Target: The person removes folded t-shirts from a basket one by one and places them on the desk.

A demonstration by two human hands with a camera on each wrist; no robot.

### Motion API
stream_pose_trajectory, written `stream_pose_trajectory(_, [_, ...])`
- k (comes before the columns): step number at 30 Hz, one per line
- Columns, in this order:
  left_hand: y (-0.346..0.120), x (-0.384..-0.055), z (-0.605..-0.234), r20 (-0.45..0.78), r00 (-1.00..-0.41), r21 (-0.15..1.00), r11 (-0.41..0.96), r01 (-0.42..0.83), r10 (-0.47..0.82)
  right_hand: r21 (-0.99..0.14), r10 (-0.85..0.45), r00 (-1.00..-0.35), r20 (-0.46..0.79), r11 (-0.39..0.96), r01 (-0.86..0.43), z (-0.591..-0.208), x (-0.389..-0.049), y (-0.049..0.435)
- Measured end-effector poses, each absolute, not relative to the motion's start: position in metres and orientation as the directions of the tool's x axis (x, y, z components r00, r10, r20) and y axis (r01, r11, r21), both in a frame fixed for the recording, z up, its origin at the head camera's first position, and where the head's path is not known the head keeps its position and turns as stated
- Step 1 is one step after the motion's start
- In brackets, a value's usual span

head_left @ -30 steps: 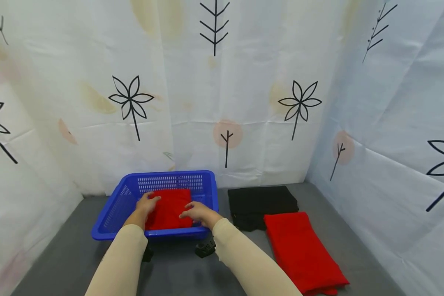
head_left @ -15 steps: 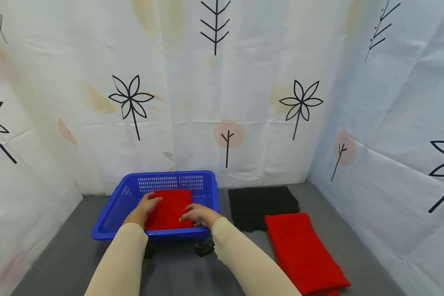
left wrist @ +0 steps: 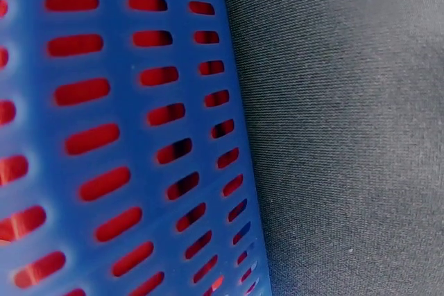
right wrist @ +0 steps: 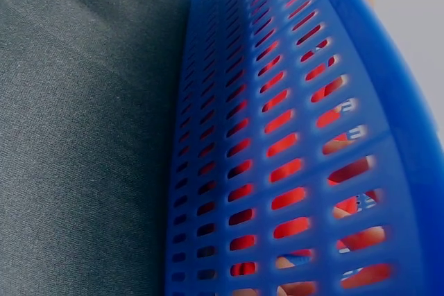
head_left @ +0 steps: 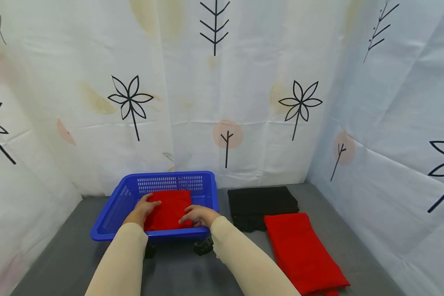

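A blue plastic basket (head_left: 111,209) with slotted walls stands at the back left of the grey table. Inside it lies a folded red cloth (head_left: 170,207). My left hand (head_left: 143,207) reaches over the front rim to the cloth's left edge, thumb and index finger spread over the red fabric. At the opposite edge, my right hand (head_left: 200,214) lies with loosely bent fingers, its fingertips over the cloth. Both wrist views look at the outside of the basket wall (left wrist: 118,123), with red showing through its slots; the fingers are mostly hidden there.
To the basket's right lies a folded black cloth (head_left: 262,203). A second folded red cloth (head_left: 303,250) lies in front of it, overlapping it in this view. White patterned sheets (head_left: 244,82) enclose the table at the back and sides.
Both hands have sunk very slightly, along the cloth's edges. The basket and the other cloths stay where they were.
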State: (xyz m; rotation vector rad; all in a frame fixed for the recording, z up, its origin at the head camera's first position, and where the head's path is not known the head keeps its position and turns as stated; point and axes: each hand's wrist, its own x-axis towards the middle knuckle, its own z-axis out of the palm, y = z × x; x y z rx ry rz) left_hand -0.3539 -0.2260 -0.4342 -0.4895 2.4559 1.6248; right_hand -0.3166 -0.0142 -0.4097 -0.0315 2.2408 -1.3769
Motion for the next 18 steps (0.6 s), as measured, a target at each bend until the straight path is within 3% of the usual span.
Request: stream_pose_trajectory(18, [-0.2246,-0.355,-0.4331,-0.326,-0.929,0.852,0.371,-0.369,-0.177,-0.83,-0.296,-0.856,-0.423,0.505,0.236,-0.4111,-0.3197,-0.0141])
